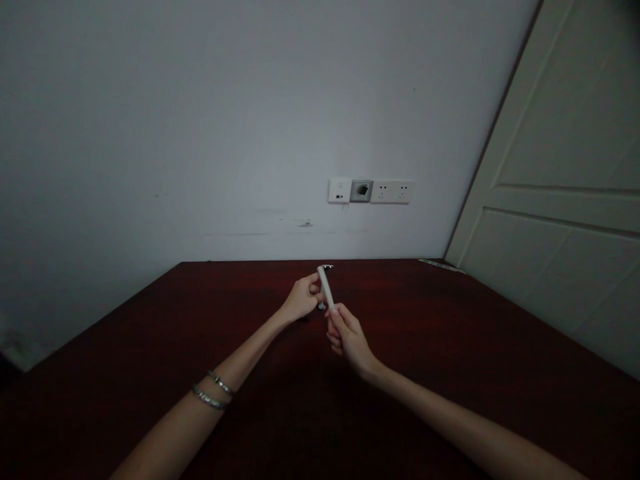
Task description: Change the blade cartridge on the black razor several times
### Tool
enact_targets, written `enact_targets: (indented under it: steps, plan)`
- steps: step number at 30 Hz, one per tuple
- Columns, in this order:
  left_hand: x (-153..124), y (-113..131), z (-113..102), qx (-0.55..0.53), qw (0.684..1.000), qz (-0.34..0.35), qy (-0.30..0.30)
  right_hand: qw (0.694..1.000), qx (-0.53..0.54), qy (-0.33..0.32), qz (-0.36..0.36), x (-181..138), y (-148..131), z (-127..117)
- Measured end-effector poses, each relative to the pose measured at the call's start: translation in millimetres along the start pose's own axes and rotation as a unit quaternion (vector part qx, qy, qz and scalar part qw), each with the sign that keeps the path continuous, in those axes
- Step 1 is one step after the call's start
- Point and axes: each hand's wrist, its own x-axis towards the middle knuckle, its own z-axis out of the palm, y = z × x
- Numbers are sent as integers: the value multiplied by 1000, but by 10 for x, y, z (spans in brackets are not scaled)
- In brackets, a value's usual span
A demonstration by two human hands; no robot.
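Both hands meet above the middle of the dark red table. My right hand (351,339) is closed around the near end of a slim white bar-shaped object (326,289), which tilts up and away from me. A small dark and silver part shows at its far tip, and another small pale piece sits below it by the left fingers. My left hand (301,298) is at the left side of the object, its fingers bent in a pinch against it. The object's exact kind is too small and dim to tell.
The dark red table (240,413) reaches back to a pale wall (200,120). Sockets and switches (393,192) are set in the wall above the table's back edge. A white panelled door (565,167) stands on the right. A thin strip (440,265) lies at the back right corner.
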Motion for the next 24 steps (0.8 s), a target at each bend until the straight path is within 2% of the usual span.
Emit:
enact_targets:
  steps: [3, 5, 7, 11, 14, 18, 24]
  plan:
    - [7, 27, -47, -14, 997, -75, -1, 998, -62, -19, -20, 57, -42, -162]
    - [10, 26, -86, -15, 989, -143, -16, 991, -106, 18, -82, 184, -161, -356]
    - [6, 19, -112, -14, 983, -182, -19, 979, -165, 34, -112, 368, -319, -589]
    - [-17, 25, -104, -17, 980, -196, -26, 947, -297, 55, -112, 680, -548, -916]
    - [-35, 36, -70, -15, 979, -199, -37, 923, -356, 62, -128, 758, -569, -904]
    - [-45, 28, -51, -16, 979, -195, -47, 913, -383, 47, -137, 776, -507, -844]
    - [-55, -4, -85, -9, 981, -189, -45, 908, -398, 25, -126, 756, -531, -1076]
